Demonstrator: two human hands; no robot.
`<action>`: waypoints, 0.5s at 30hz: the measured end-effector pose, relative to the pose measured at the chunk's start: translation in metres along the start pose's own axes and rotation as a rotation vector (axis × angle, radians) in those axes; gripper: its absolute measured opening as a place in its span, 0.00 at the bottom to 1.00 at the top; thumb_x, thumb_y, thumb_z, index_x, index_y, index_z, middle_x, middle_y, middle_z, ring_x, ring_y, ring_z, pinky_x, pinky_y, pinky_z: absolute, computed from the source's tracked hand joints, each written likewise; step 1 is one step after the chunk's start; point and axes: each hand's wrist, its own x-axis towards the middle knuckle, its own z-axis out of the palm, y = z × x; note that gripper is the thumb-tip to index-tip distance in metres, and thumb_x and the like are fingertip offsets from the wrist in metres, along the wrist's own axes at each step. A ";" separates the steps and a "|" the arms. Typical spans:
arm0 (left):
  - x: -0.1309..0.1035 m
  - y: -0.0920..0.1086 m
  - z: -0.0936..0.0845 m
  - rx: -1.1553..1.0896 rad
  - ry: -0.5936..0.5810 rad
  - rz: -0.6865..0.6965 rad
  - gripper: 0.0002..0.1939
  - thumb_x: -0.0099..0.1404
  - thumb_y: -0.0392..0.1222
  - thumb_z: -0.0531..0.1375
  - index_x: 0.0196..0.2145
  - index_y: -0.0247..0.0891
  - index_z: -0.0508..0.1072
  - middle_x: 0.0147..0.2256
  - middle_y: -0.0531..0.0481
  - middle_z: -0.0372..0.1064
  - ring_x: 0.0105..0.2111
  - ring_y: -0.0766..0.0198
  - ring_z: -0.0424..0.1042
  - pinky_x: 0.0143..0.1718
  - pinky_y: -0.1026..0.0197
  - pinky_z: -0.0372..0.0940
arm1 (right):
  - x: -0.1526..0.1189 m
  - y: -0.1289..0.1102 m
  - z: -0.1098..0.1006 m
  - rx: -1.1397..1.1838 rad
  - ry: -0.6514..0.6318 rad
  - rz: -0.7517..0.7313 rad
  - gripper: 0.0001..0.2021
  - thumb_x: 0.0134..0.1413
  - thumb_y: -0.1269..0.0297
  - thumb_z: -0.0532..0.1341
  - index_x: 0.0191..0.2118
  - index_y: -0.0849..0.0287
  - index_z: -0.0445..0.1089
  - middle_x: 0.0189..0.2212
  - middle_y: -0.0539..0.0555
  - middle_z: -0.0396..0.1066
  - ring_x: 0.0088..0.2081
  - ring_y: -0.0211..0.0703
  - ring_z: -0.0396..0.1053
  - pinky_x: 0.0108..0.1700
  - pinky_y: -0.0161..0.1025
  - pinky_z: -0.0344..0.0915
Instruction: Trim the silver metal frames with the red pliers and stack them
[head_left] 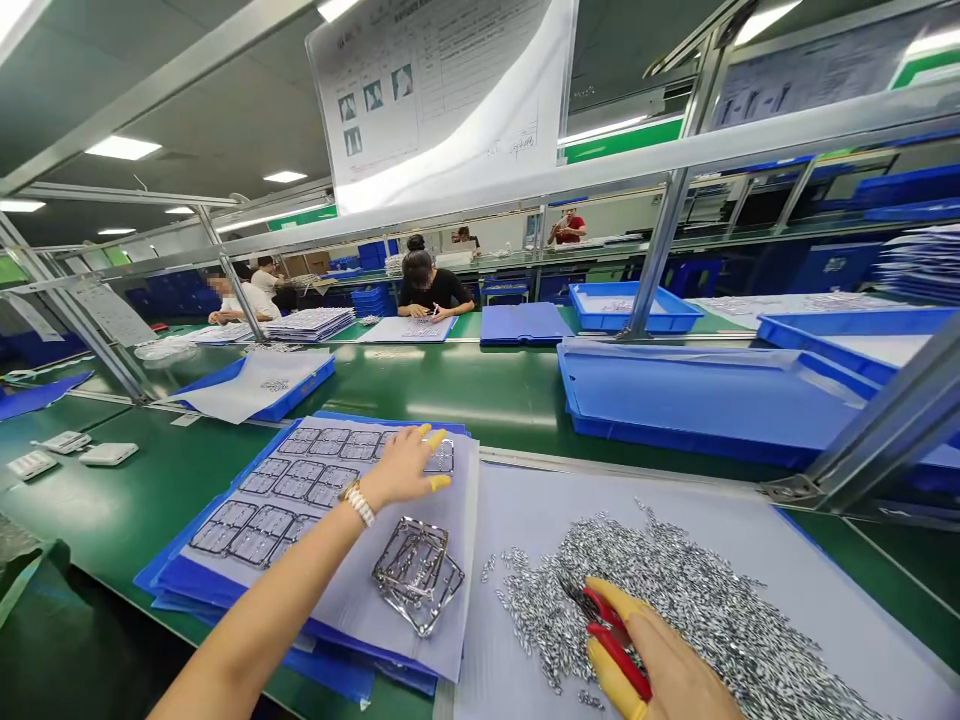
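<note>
My left hand (405,468), with yellow finger covers and a bracelet at the wrist, reaches over the white sheet (352,570) at the back right frames of a laid-out set. Its fingers are spread near a square metal frame (444,457). More flat metal frames (300,480) lie in rows to its left. Below the hand sits a loose pile of metal frames (418,572). My right hand (660,650), also in yellow finger covers, is closed round red-handled pliers (619,660). The pliers' tip is over a wide heap of small silver parts (675,580).
Behind are a blue tray (675,400), a paper-lined blue tray (255,385) and a blue stack (523,323). A metal post (877,420) rises at the right. White devices (109,454) lie left. People (431,285) sit across the bench.
</note>
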 end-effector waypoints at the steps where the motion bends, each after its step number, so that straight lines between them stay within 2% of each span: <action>1: 0.015 -0.005 0.004 0.015 -0.012 -0.012 0.39 0.51 0.55 0.64 0.60 0.47 0.62 0.62 0.37 0.52 0.61 0.38 0.47 0.59 0.38 0.37 | 0.000 -0.003 -0.001 0.015 -0.017 0.003 0.17 0.59 0.55 0.53 0.52 0.51 0.66 0.43 0.54 0.74 0.43 0.47 0.73 0.41 0.41 0.72; 4: 0.045 -0.019 0.023 0.017 -0.072 -0.028 0.41 0.44 0.52 0.68 0.56 0.46 0.66 0.57 0.35 0.59 0.59 0.34 0.51 0.57 0.35 0.36 | -0.003 -0.007 -0.005 0.037 -0.052 0.016 0.18 0.60 0.56 0.52 0.54 0.52 0.65 0.47 0.56 0.72 0.47 0.47 0.71 0.46 0.43 0.70; 8: 0.056 -0.031 0.040 0.017 -0.126 -0.039 0.40 0.42 0.52 0.68 0.55 0.44 0.68 0.48 0.37 0.65 0.54 0.37 0.57 0.56 0.36 0.41 | -0.012 0.001 -0.010 0.050 -0.044 0.073 0.20 0.61 0.54 0.51 0.56 0.52 0.63 0.49 0.57 0.71 0.48 0.48 0.70 0.46 0.45 0.69; 12: 0.050 -0.034 0.035 -0.018 -0.121 -0.033 0.44 0.43 0.53 0.68 0.58 0.43 0.64 0.46 0.40 0.63 0.49 0.43 0.60 0.54 0.43 0.51 | -0.016 0.005 -0.020 0.080 -0.088 0.149 0.21 0.61 0.54 0.50 0.57 0.52 0.61 0.51 0.57 0.69 0.50 0.47 0.68 0.48 0.46 0.68; 15: 0.038 -0.021 0.019 -0.089 -0.036 -0.018 0.46 0.49 0.55 0.65 0.63 0.43 0.55 0.50 0.41 0.58 0.49 0.50 0.61 0.54 0.48 0.54 | -0.015 0.000 -0.024 0.091 -0.097 0.168 0.20 0.62 0.55 0.50 0.57 0.52 0.61 0.50 0.56 0.70 0.50 0.46 0.68 0.49 0.45 0.67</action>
